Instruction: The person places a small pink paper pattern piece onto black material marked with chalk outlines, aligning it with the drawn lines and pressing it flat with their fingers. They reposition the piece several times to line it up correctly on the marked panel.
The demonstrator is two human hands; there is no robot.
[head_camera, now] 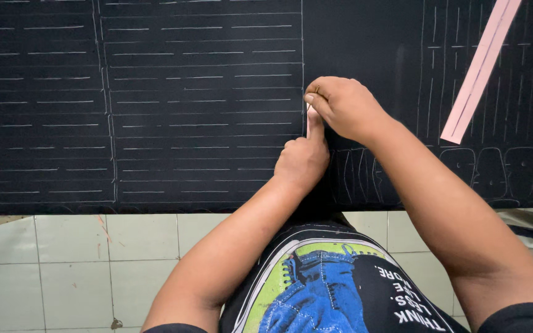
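Black cloth [205, 105] covers the counter in front of me, spread flat from the left edge of view to the right, and it is ruled all over with thin pale chalk lines: long horizontal dashes in stacked rows on the left and middle, short upright strokes on the far right, and a row of rounded outlines near the cloth's front edge at lower right. My right hand [347, 108] rests on the cloth just right of a long vertical chalk line, fingers curled shut, pinching a small pale marking piece [309, 106] between thumb and forefinger; it is too small for me to tell its exact kind. My left hand [303, 160] sits just below and touching the right one, closed into a loose fist with the forefinger stretched upward, its tip pressed against the cloth beside the marking piece. A long, narrow pink strip [479, 71] lies tilted on the cloth at upper right, well apart from both hands, its upper end running out of view. Below the front edge of the cloth is a floor of pale square tiles [75, 271]. My black shirt with a blue, green and white print [322, 290] shows at the bottom, between my forearms.
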